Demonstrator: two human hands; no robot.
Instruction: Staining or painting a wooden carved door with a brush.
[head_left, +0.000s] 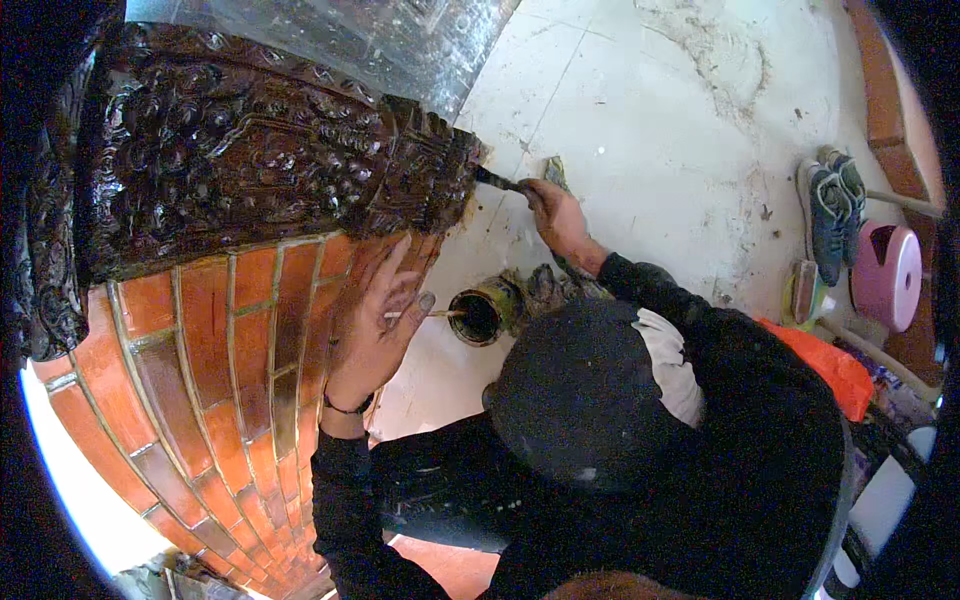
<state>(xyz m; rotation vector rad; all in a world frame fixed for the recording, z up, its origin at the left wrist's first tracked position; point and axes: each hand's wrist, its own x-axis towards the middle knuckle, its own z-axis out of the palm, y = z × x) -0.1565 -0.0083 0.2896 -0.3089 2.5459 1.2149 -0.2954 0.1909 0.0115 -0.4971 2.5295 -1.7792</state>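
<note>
My right hand (559, 217) grips a paintbrush (499, 178) with dark bristles. The brush tip touches, or nearly touches, the right end of a glossy dark-brown carved panel (285, 150). My left hand (375, 330) is spread, fingers extended, against or just in front of the orange-brown brick wall (202, 360) below the panel; it appears to hold nothing. Between my hands, an open can (501, 304) with dark contents stands on the floor. A thin stick (442, 313) leans out of it and passes by my left thumb; whether they touch, I cannot tell.
A grey, stained sheet (360, 45) lies beyond the panel. Dark, smeared material (547, 289) sits beside the can on the marked pale floor (660, 150). On the right are a pair of sneakers (829, 210), a pink plastic stool (892, 277) and an orange cloth or bag (825, 367).
</note>
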